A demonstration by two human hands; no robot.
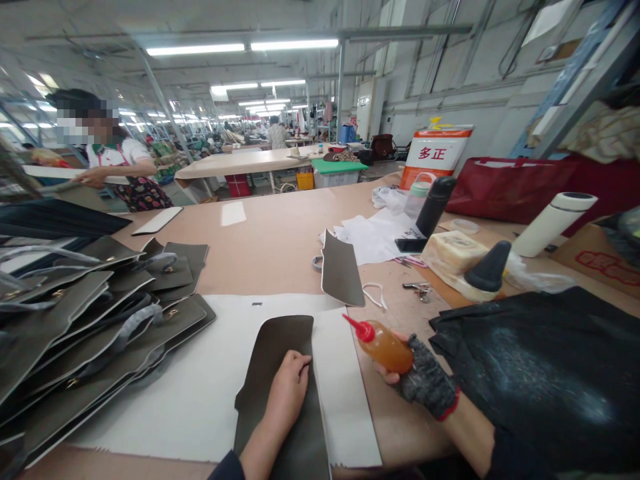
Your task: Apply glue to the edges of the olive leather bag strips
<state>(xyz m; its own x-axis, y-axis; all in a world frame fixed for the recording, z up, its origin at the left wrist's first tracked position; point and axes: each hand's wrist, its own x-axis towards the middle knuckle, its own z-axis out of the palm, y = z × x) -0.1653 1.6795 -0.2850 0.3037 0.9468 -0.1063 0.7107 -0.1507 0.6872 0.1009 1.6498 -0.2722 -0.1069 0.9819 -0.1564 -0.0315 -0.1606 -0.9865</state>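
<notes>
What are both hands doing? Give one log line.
left hand: on brown panel; right hand: gloved, holding amber bottle; panel: on white sheet

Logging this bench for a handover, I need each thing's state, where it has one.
Amber plastic squeeze bottle with red nozzle: tilted, in the gloved right grip
Flat dark-olive panel: lying on large white sheet, under the bare, curled left grip
Olive panels with grey-wrapped handles: piled, overlapping
Black cylindrical bottle: standing, lid on
White cylindrical flask: standing, lid on
Long white ceiling lights: lit
</notes>
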